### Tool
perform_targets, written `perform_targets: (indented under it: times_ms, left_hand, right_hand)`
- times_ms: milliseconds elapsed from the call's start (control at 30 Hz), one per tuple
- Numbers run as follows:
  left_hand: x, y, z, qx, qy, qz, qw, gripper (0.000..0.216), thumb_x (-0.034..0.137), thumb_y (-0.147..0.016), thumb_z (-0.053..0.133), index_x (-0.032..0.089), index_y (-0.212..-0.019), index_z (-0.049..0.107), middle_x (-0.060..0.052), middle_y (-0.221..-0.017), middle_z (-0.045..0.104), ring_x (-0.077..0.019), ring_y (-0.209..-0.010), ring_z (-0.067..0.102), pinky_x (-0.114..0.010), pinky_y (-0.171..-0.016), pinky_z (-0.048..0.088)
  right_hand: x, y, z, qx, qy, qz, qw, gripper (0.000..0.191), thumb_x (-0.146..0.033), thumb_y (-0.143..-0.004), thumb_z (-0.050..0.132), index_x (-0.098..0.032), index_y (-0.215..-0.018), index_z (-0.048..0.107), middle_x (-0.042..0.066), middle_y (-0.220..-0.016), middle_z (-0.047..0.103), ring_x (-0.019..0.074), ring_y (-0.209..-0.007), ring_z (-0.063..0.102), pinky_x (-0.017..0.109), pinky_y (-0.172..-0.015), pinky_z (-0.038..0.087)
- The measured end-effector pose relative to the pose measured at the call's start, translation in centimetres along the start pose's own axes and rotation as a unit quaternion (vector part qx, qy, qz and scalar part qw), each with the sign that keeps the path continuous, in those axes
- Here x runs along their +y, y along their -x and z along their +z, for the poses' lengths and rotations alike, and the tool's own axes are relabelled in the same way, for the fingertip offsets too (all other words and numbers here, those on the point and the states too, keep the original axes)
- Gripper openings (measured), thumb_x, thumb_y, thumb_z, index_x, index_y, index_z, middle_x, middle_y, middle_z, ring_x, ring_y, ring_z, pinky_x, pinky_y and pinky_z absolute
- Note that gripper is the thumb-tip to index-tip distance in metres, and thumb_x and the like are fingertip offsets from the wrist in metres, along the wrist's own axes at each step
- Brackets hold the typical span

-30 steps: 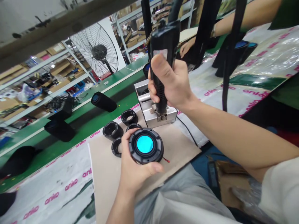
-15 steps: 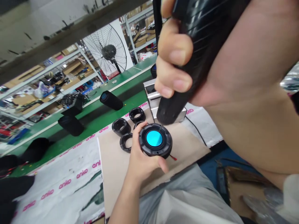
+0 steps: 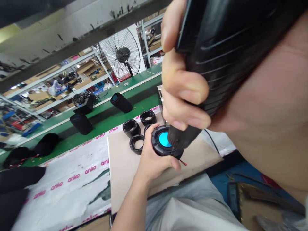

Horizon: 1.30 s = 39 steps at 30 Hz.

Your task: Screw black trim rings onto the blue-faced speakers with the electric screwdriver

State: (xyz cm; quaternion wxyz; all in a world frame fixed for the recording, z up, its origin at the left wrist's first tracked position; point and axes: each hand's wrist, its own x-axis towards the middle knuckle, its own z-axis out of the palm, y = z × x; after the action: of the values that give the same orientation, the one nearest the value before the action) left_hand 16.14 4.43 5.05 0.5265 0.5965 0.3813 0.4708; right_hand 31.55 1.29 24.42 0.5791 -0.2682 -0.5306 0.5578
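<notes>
My left hand point(image 3: 154, 160) wraps round a round black speaker part point(image 3: 156, 148) with a shiny blue centre, held over a brown cardboard sheet point(image 3: 125, 179). A short red wire end point(image 3: 183, 163) sticks out below it. Close to the camera, my right hand point(image 3: 185, 89) is closed round the black ribbed handle of an electric screwdriver point(image 3: 211, 64). The tool's lower end covers the right side of the speaker part; its tip is hidden. Beside my left hand, several black rings point(image 3: 131, 128) stand on the cardboard.
Black cylindrical speakers point(image 3: 121, 102) stand on the green bench point(image 3: 101, 123) beyond the printed white sheet point(image 3: 79, 189). A large fan point(image 3: 122, 54) and loaded shelves are behind. A grey beam point(image 3: 72, 38) crosses overhead. Dark fabric-like pieces point(image 3: 21, 176) lie at left.
The screwdriver in my right hand has come down and nearer, from above the speaker part to over its right side. My left hand still holds the part. The view has shifted slightly.
</notes>
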Motion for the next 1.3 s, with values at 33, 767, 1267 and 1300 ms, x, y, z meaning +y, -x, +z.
perform_targets:
  times_ms: [33, 767, 1267, 1300]
  left_hand:
    - [0.0, 0.0, 0.0, 0.000, -0.001, 0.000, 1.000, 0.121, 0.065, -0.043, 0.110, 0.023, -0.143, 0.055, -0.010, -0.128, 0.075, -0.0368, -0.119, 0.074, -0.051, -0.110, 0.057]
    - [-0.3, 0.4, 0.5, -0.001, 0.022, 0.036, 0.999, 0.137, 0.085, -0.042, 0.100, 0.027, -0.152, 0.042, -0.018, -0.148, 0.066, -0.0435, -0.140, 0.068, -0.061, -0.126, 0.050]
    - [-0.2, 0.5, 0.7, 0.000, 0.037, 0.014, 0.999, 0.133, 0.079, -0.046, 0.103, 0.029, -0.154, 0.044, -0.015, -0.152, 0.063, -0.0421, -0.144, 0.064, -0.060, -0.131, 0.043]
    - [-0.1, 0.5, 0.7, -0.001, 0.040, 0.014, 0.999, 0.132, 0.077, -0.046, 0.105, 0.029, -0.153, 0.045, -0.014, -0.152, 0.064, -0.0421, -0.143, 0.064, -0.060, -0.130, 0.044]
  right_hand:
    - [0.1, 0.0, 0.1, 0.007, -0.008, -0.005, 1.000, 0.088, -0.104, -0.091, 0.027, -0.023, -0.089, 0.059, -0.006, -0.047, 0.032, 0.0064, -0.032, 0.041, 0.021, -0.039, 0.034]
    - [4.4, -5.2, -2.8, 0.070, -0.018, 0.053, 0.996, 0.085, -0.073, -0.111, 0.005, -0.018, -0.069, 0.055, -0.001, -0.054, 0.040, 0.0106, -0.034, 0.042, 0.027, -0.034, 0.038]
    - [3.2, -4.1, -0.7, 0.065, 0.031, 0.075, 0.995, 0.076, -0.096, -0.092, 0.052, -0.023, -0.071, 0.050, -0.007, -0.040, 0.040, 0.0127, -0.027, 0.035, 0.031, -0.031, 0.029]
    - [2.9, -3.8, -0.2, 0.055, 0.034, 0.092, 0.994, 0.078, -0.099, -0.091, 0.048, -0.024, -0.068, 0.047, -0.006, -0.037, 0.038, 0.0137, -0.025, 0.031, 0.032, -0.030, 0.027]
